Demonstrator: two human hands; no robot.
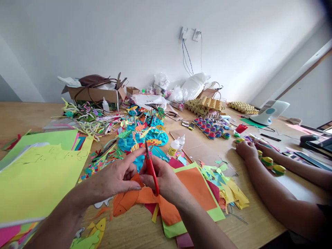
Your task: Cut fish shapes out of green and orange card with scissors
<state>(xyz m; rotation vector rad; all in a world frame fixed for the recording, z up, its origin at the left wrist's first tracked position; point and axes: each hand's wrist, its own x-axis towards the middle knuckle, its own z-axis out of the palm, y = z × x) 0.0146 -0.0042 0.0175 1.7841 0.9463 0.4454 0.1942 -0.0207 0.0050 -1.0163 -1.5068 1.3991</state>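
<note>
My right hand [163, 174] is closed around red-handled scissors [151, 167], their dark blades pointing up and away from me. Just to its left is my left hand [119, 173], thumb and index finger stretched apart, the other fingers curled; nothing shows in its grasp. Orange paper [147, 195] lies under and between both hands, and a folded corner rises by the right fingers. An orange fish-shaped cutout [120, 204] rests on the table below the left hand. Orange and green sheets [195, 186] are stacked right of my right wrist. Yellow and green cutouts [100, 226] lie near the front edge.
Yellow sheets with pencil outlines [38, 180] lie at left. Blue egg-carton pieces with paper fish [142, 135] stand ahead, beside glue bottles [173, 147]. Paper scraps [230, 190] spread to the right. Another person's arms [269, 180] work at far right near painted pieces [267, 161]. Boxes [94, 98] line the wall.
</note>
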